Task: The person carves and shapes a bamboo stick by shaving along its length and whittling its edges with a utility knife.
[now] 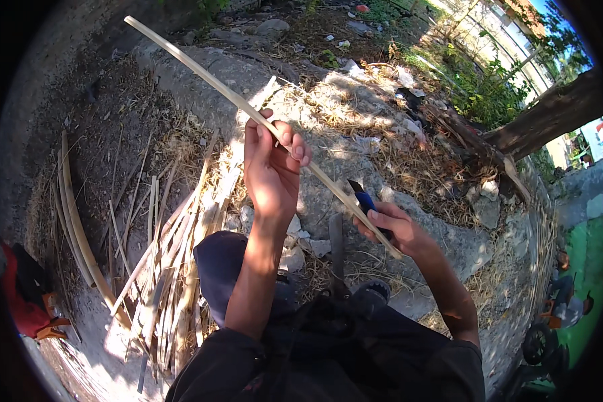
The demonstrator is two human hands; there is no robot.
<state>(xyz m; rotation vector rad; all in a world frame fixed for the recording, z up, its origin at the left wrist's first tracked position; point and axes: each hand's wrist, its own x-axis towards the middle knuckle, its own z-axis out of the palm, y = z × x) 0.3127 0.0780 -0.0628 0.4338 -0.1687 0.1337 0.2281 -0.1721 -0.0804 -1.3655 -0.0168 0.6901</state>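
A long pale strip of split bamboo or wood slants across the middle, its far end up at the left and its near end low on the right. My left hand is closed around its middle, thumb and fingers pinching it. In my right hand is a utility knife with a blue handle, its dark blade pointing up beside the strip. The fingers of that hand also wrap around the strip near its lower end. Whether the blade touches the strip, I cannot tell.
Many similar strips lie heaped on the ground left of my knee. A long, dark flat blade stands by my shoe. Rocks, dry shavings and litter cover the far ground. A tree trunk leans at right; people are at both edges.
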